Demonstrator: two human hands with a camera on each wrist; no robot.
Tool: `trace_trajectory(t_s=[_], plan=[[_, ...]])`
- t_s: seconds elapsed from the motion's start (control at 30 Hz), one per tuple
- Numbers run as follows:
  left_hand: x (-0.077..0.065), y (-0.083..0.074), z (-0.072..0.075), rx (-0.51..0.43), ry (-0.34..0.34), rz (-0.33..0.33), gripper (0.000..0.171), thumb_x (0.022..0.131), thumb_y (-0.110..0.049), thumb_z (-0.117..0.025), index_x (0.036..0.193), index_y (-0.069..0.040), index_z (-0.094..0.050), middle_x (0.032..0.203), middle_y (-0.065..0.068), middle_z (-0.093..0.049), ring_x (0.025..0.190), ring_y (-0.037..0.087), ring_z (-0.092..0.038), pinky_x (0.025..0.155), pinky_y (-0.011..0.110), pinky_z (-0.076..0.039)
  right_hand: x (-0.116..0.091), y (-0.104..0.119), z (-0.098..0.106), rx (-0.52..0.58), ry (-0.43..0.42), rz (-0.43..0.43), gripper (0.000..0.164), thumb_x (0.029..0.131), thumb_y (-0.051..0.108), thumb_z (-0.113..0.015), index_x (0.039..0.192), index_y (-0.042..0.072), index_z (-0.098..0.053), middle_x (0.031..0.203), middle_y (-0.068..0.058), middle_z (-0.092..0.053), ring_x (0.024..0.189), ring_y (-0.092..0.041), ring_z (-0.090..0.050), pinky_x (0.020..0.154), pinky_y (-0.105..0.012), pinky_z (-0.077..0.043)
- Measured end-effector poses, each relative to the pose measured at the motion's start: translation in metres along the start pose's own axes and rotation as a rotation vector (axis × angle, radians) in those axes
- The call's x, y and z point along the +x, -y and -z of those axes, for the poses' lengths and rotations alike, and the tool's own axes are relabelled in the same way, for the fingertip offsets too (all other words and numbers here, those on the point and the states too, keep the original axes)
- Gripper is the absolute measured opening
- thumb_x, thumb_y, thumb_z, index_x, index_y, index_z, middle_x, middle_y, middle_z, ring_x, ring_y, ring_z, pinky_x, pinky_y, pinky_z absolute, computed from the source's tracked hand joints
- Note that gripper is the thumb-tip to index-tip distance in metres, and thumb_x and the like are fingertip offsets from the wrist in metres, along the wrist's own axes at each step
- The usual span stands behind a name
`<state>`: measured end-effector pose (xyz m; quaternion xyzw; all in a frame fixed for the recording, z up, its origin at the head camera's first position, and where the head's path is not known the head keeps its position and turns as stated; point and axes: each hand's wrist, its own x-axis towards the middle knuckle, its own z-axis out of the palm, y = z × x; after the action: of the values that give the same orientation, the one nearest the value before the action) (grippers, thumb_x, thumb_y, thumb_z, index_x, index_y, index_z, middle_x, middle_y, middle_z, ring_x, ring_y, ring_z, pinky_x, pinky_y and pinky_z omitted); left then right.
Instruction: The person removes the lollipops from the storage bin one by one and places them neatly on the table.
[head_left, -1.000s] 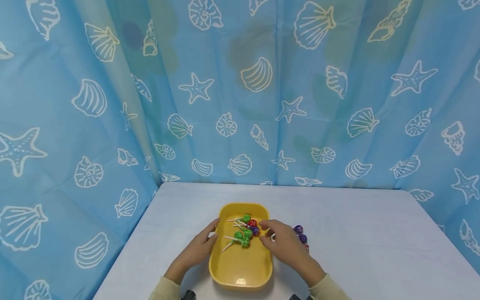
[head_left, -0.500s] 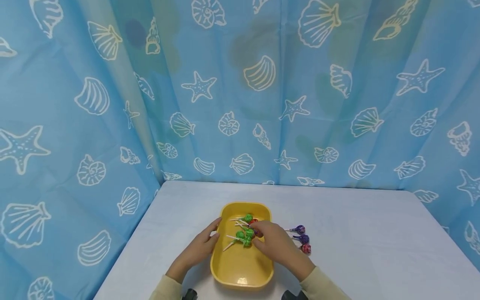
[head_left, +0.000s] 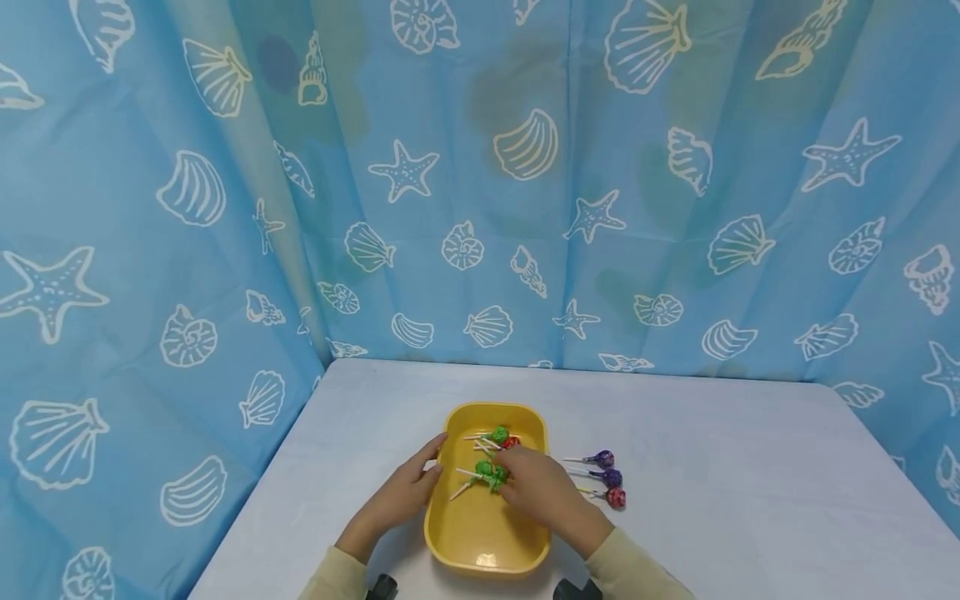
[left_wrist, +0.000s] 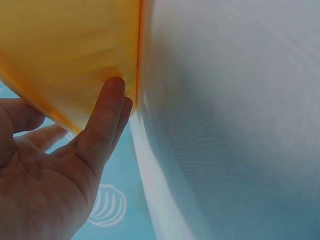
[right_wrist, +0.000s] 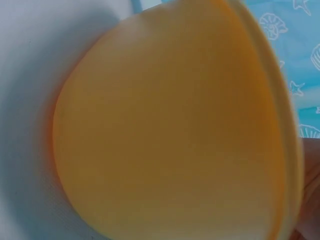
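- The deep yellow plastic tray with rounded corners (head_left: 476, 533) stands on the white cloth-covered table (head_left: 712, 475), in front of the blue curtain printed with white shells and starfish (head_left: 450, 292)
- The left hand (head_left: 401, 496) rests nearly straight fingers on the tray's outer wall, with its thumb at the rim; light, even pressure should steady the tray without tipping it
- The right hand (head_left: 542, 493) reaches over the opposite rim, its fingertips down by the round green-wrapped lollipops with white sticks (head_left: 482, 470); whether it pinches one cannot be told, as the hand hides the spot and its wrist view shows mostly tray wall
- Beyond those, near the far end inside the tray, lie another green-wrapped lollipop (head_left: 500, 434) and a red-wrapped one (head_left: 512, 442), partly covered by the right hand
- Outside, on the table beside the right hand, two purple-wrapped lollipops (head_left: 603, 458) and a red-wrapped lollipop (head_left: 616, 498) lie in a column, heads pointing away from the tray
- Sticks cross inside the tray, so a narrow pinch on a single head or stick seems best, lest neighbours get dragged along
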<state>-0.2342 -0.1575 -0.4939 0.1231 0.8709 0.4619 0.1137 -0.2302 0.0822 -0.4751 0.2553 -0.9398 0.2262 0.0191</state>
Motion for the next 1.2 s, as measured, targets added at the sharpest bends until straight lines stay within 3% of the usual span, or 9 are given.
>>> trace_trajectory(t_s=[0.27,0.37,0.5,0.73,0.97,1.2], plan=[[0.002,0.001,0.0,-0.003,0.008,-0.008,0.051,0.109,-0.016,-0.042,0.159,-0.009,-0.032,0.153,0.024,-0.042,0.134,0.042,-0.049,0.108,0.059,-0.043,0.008,0.003,-0.011,-0.108,0.04,-0.089,0.032,0.085,0.013,-0.078,0.117,0.009,-0.073,0.112,-0.008,-0.072,0.103,-0.027,-0.068,0.092,-0.046,-0.057],[0.003,0.0,0.0,0.0,0.001,0.003,0.052,0.11,-0.017,-0.042,0.16,-0.01,-0.032,0.153,0.023,-0.042,0.135,0.041,-0.049,0.107,0.057,-0.044,0.009,0.005,-0.012,-0.159,0.042,-0.106,0.031,0.084,0.013,-0.078,0.115,0.009,-0.074,0.105,-0.007,-0.073,0.096,-0.026,-0.069,0.086,-0.045,-0.059],[0.003,-0.001,-0.001,-0.003,-0.001,0.02,0.052,0.11,-0.017,-0.042,0.16,-0.01,-0.032,0.153,0.023,-0.042,0.134,0.041,-0.05,0.106,0.056,-0.045,0.01,0.008,-0.013,-0.213,0.042,-0.125,0.021,0.082,0.013,-0.079,0.102,0.011,-0.072,0.091,-0.005,-0.07,0.083,-0.025,-0.067,0.074,-0.044,-0.059],[0.003,0.0,-0.002,-0.008,-0.007,0.054,0.052,0.109,-0.018,-0.043,0.16,-0.012,-0.033,0.154,0.021,-0.042,0.135,0.041,-0.048,0.107,0.057,-0.044,0.014,0.011,-0.017,-0.219,0.052,-0.15,0.011,0.082,0.01,-0.077,0.089,0.013,-0.07,0.079,-0.002,-0.066,0.074,-0.024,-0.065,0.067,-0.043,-0.058],[0.004,0.001,-0.001,-0.006,0.002,0.044,0.052,0.109,-0.017,-0.042,0.16,-0.011,-0.032,0.154,0.023,-0.041,0.136,0.041,-0.047,0.108,0.057,-0.044,0.016,0.008,-0.022,-0.216,0.034,-0.14,0.013,0.08,0.004,-0.074,0.084,0.014,-0.067,0.071,0.0,-0.062,0.065,-0.022,-0.061,0.058,-0.042,-0.053],[0.004,0.0,-0.001,0.003,-0.002,0.049,0.052,0.108,-0.016,-0.043,0.16,-0.011,-0.033,0.153,0.024,-0.041,0.133,0.042,-0.05,0.106,0.057,-0.046,0.016,0.007,-0.022,-0.211,0.027,-0.133,0.013,0.081,0.007,-0.076,0.085,0.013,-0.066,0.07,-0.001,-0.06,0.064,-0.023,-0.059,0.057,-0.042,-0.053]])
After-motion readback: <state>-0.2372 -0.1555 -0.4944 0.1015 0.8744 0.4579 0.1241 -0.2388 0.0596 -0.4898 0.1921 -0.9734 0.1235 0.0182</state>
